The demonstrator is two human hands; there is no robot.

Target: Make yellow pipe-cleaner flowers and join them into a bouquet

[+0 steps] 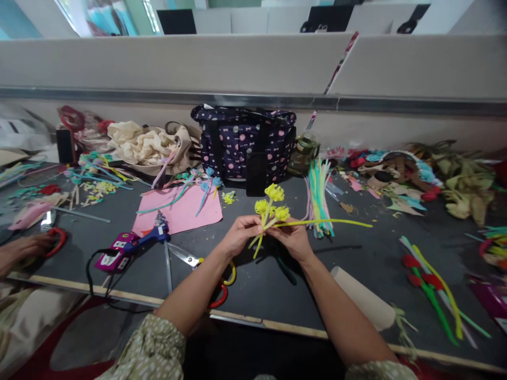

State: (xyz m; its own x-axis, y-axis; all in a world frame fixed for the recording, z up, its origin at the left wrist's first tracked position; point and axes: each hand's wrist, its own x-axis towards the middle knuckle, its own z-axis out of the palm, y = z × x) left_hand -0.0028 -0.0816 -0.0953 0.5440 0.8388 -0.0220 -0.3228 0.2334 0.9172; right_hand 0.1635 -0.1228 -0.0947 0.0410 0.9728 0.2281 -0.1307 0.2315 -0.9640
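My left hand [238, 235] and my right hand [292, 237] meet over the dark table [277, 285], both pinched on the stems of a small bunch of yellow pipe-cleaner flowers [272, 203]. Three fuzzy yellow heads stand above my fingers. A long yellow-green pipe cleaner [336, 222] runs out to the right from my right hand. Short stem ends hang down between my hands.
Scissors [206, 266] and a glue gun [134, 244] lie left of my hands, by a pink paper sheet [186, 214]. A dotted bag [245, 142], a bundle of pipe cleaners [319, 203], a paper roll [364, 298] and red-green stems [431, 290] surround them. Another person's hand [24, 248] rests far left.
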